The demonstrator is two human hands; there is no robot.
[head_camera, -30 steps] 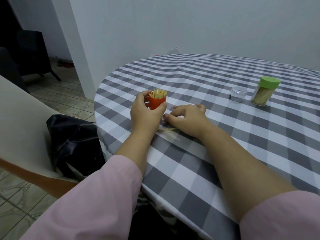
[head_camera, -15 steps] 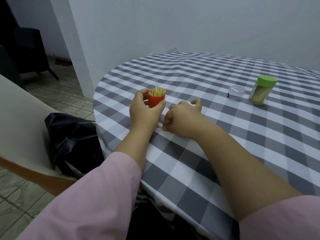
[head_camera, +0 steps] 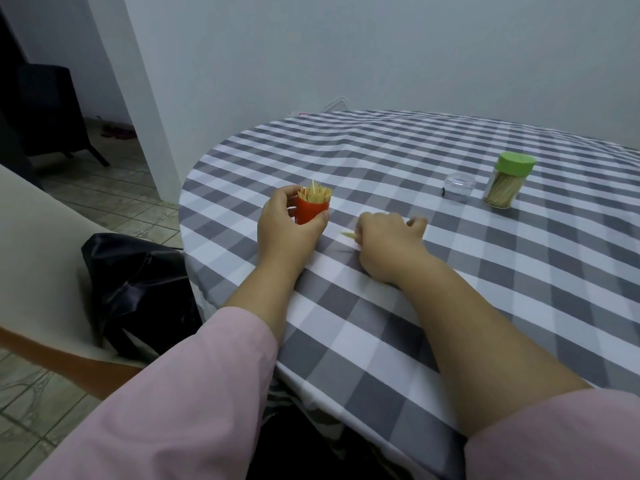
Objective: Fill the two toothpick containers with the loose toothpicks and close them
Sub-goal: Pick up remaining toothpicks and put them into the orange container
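A round table (head_camera: 450,306) under a grey-and-white checked cloth sits by a pale wall. On it the right hand (head_camera: 388,244) has its fingers curled, pinching a few loose toothpicks (head_camera: 348,234) that poke out toward the left hand (head_camera: 287,230). That hand wraps an orange container (head_camera: 311,211), upright and bristling with toothpicks. Well beyond the right fingertips stand a clear lid (head_camera: 459,187) and a green-capped container (head_camera: 505,183).

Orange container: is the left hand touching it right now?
Touching. The head view shows the left hand wrapped round the orange container, its fingers on the far side and its thumb pressed against the near side, no gap visible.
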